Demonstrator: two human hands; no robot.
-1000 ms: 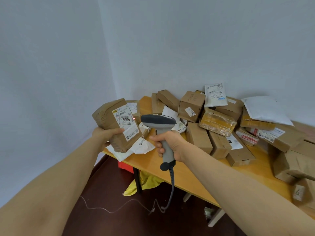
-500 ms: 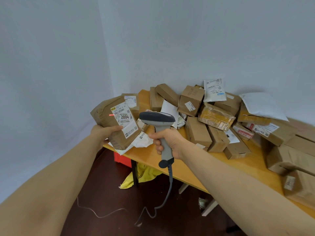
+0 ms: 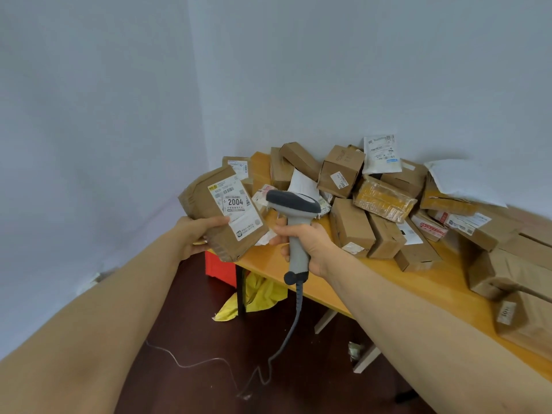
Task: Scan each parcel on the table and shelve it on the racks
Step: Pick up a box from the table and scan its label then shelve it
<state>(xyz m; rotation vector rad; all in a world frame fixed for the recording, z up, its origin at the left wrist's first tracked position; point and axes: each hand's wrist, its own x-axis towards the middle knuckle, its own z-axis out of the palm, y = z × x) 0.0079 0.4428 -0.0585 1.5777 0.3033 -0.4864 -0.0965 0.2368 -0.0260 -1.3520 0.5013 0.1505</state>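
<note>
Left hand [image 3: 197, 234] is up at the table's left end, thumb across the front and fingers curled behind a brown parcel [image 3: 200, 201], holding it tilted in the air. Its white label [image 3: 236, 206], reading 2004, faces the camera. Below it, a red box [image 3: 218, 265] and a crumpled yellow bag [image 3: 260, 297] lie on the floor under the table [image 3: 268, 261]. Just right of the parcel is the grey scanner [image 3: 294, 204], its head pointing left towards the label, with the right hand [image 3: 313, 243] wrapped tight round the handle. The cable [image 3: 286, 339] drops to the floor. Further right, a heap of parcels [image 3: 352, 228] covers the tabletop.
</note>
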